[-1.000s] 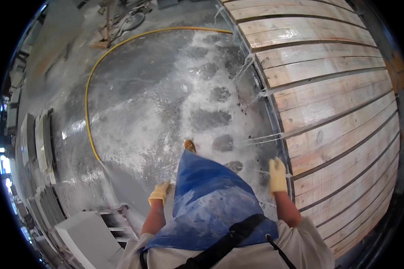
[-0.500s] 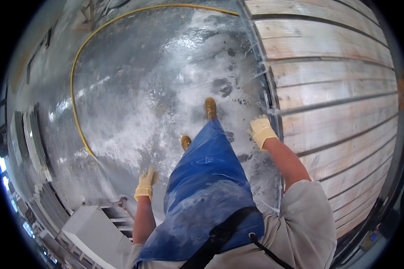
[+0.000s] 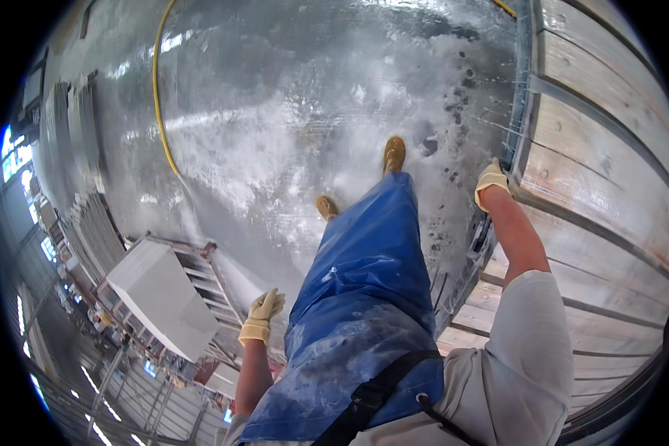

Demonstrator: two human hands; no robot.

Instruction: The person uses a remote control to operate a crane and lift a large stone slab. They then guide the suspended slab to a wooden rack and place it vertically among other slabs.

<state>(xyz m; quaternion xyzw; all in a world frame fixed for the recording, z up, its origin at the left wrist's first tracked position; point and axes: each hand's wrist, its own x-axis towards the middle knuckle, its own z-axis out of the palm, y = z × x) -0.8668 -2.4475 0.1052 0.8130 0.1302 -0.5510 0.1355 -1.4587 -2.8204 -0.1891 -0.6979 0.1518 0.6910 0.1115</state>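
My left hand (image 3: 262,314), in a cream work glove, hangs beside my blue apron (image 3: 360,297) with its fingers apart and nothing in them. It is nearest to a metal rack (image 3: 217,279) carrying a large pale block (image 3: 163,293). On the other side, my right hand (image 3: 492,178), gloved the same way, is held out by the edge of a wide wooden-plank platform (image 3: 595,171). Its fingers look loosely stretched, with no object seen in them. Whether it touches the platform's edge, I cannot tell.
Below me is a wet grey floor (image 3: 275,119) with whitish smears. A yellow hose (image 3: 157,97) curves over it on the left. Several grey slabs (image 3: 85,134) stand at the far left. My brown boots (image 3: 395,154) are apart in mid-stride.
The view has turned, and the platform now lies farther right and slanted. More of the pale block and rack shows at left. My right arm reaches farther out; my left fingers have spread.
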